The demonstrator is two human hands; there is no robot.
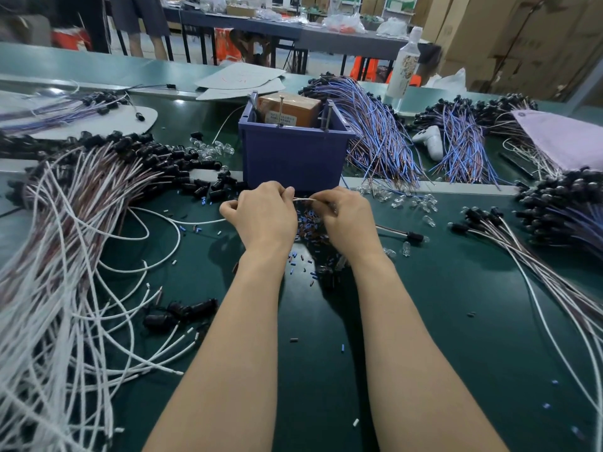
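My left hand (262, 212) and my right hand (346, 216) meet just in front of a blue plastic bin (293, 154). Between their fingertips runs a thin white wire (304, 199), pinched at each end. The same wire seems to trail out left of my left hand as a white lead (182, 220) across the green mat. Below the hands lies a heap of tiny blue and brown insulation bits (308, 243). What the curled fingers hide beyond the wire I cannot tell.
A big fan of white and brown wires with black sockets (81, 223) fills the left. Blue-and-brown wire bundles (381, 138) lie behind right, more socketed wires (522, 230) at right. Small clear bulbs (424, 203), a white bottle (404, 66), a white controller (430, 140) stand around.
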